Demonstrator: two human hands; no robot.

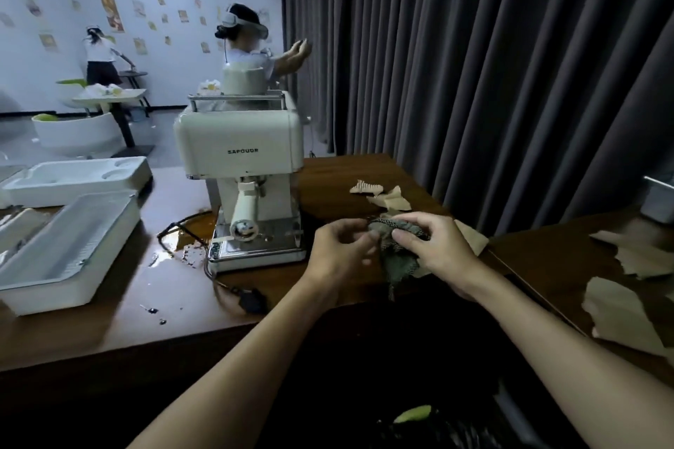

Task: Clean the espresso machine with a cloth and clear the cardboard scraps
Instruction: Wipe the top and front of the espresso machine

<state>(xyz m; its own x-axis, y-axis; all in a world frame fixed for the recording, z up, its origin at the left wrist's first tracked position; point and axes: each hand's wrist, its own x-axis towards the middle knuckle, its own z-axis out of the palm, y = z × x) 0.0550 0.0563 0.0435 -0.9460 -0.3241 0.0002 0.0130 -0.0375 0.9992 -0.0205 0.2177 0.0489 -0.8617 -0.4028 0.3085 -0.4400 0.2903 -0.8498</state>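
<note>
A cream espresso machine (240, 142) stands on the dark wooden table (182, 306), its portafilter handle (243, 210) pointing toward me. Just right of its drip tray, both hands work a crumpled grey-green cloth (395, 259). My right hand (434, 248) grips the cloth from above with curled fingers. My left hand (339, 251) pinches the cloth's left edge. Torn cardboard scraps (386, 195) lie on the table behind the hands. Larger cardboard pieces (620, 313) lie at the right.
White foam packing trays (69, 248) fill the table's left side. A black power cord and plug (251, 299) trail in front of the machine, beside spilled liquid (171, 251). A dark curtain (474, 47) hangs behind. Two people stand in the room beyond.
</note>
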